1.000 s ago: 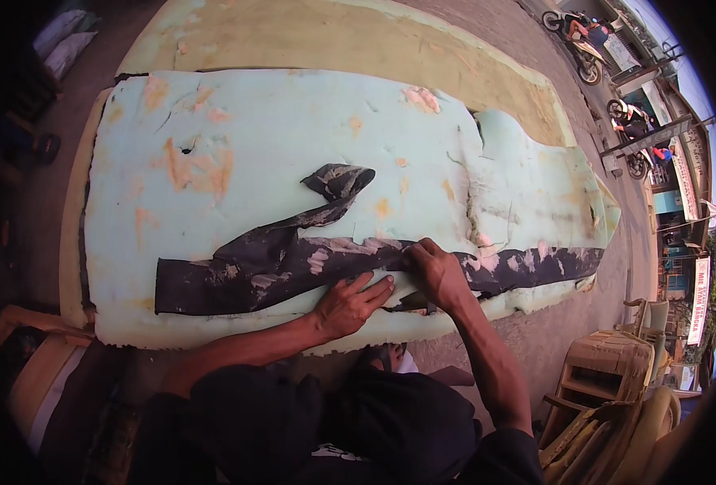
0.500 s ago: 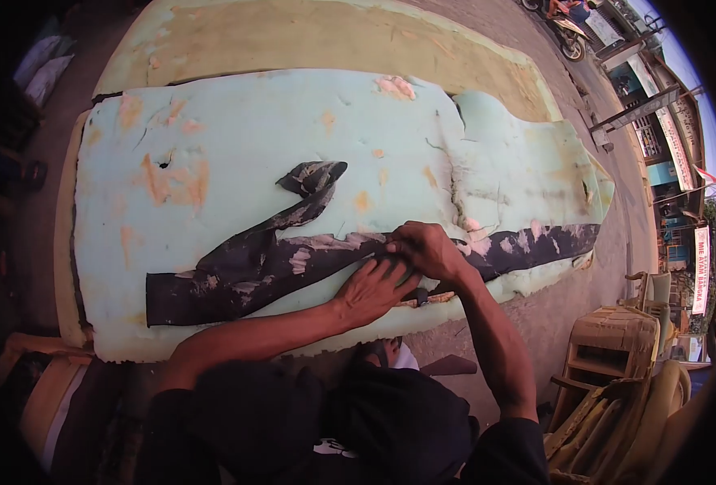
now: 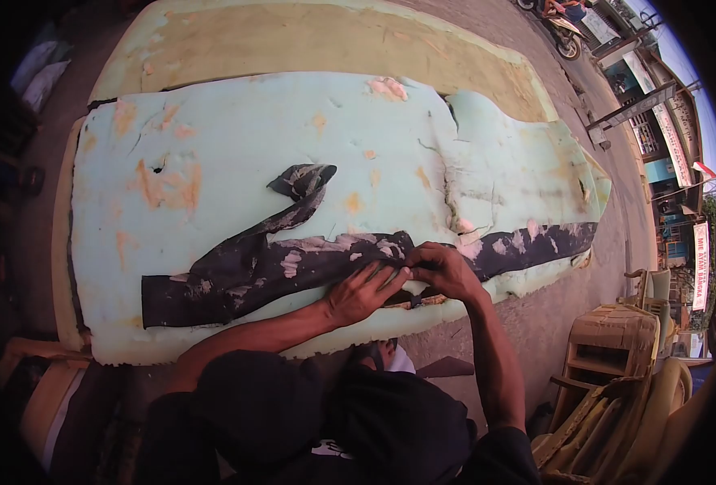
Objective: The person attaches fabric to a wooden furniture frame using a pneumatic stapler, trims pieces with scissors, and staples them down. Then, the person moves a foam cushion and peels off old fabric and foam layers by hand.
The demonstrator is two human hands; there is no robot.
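A long strip of worn black fabric, its dark surface flaked with pale patches, lies along the near side of a pale blue-green foam sheet. One loose end of the strip is folded back over the foam. My left hand is at the strip's near edge, fingers bent onto the fabric and fingertips close against my other hand. With thumb and fingers pinched together, my right hand grips the same edge. The exact hold at the fingertips is partly hidden. Just below the hands, a torn gap shows in the foam.
A larger tan foam piece lies behind the blue-green sheet. Wooden chair frames stand at the lower right. A dark-capped head and dark clothing fill the bottom. A motorcycle is on the street at the upper right.
My right hand has moved slightly right and down along the strip. My left hand has drawn its flattened fingers in at the fabric edge. The view has shifted a little.
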